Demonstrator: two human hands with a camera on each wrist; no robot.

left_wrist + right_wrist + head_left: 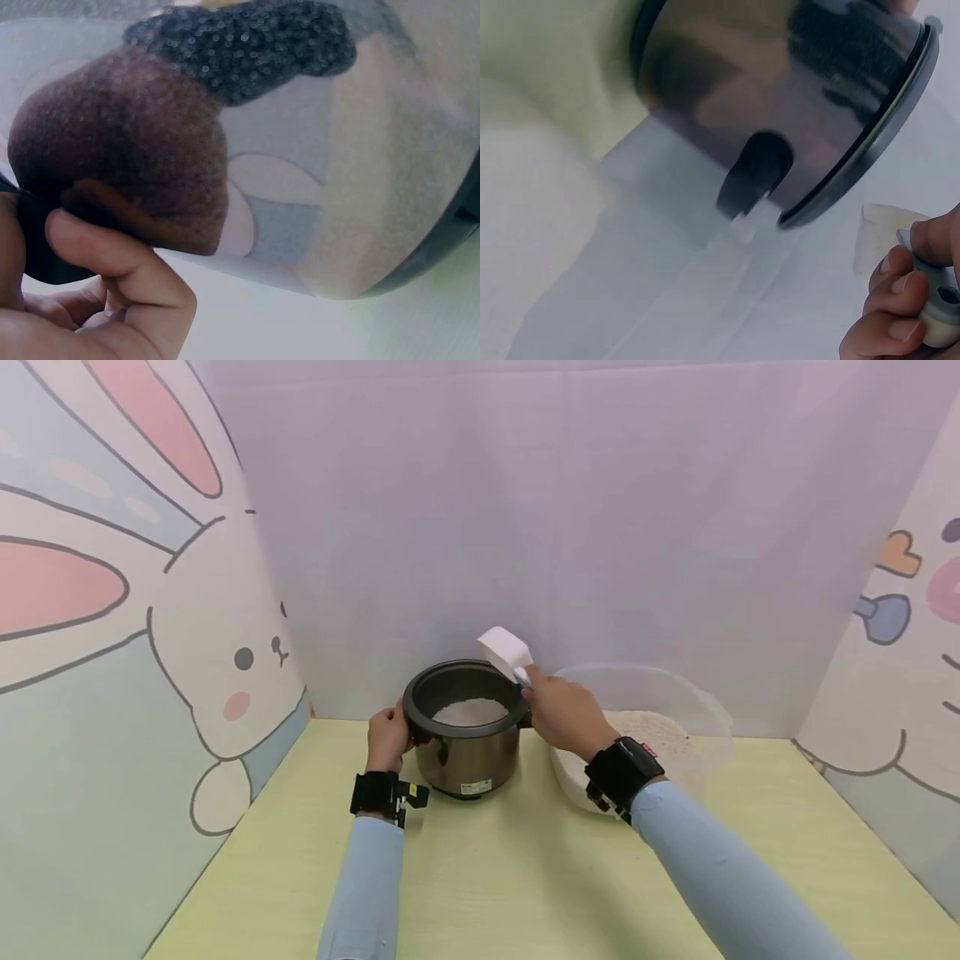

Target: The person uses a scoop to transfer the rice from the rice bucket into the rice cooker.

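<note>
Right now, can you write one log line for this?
left hand: grips dark metal rice pot | right hand: holds white plastic scoop over pot | clear plastic rice tub: beside

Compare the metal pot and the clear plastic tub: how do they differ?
The pot is shiny metal with a dark rim; the tub is see-through plastic. The pot is narrower with upright walls; the tub is wider and lower. The left hand grips the pot's side handle; no hand holds the tub. The right hand holds a white scoop above the pot's rim. Both hold white rice and stand on the green table.
</note>
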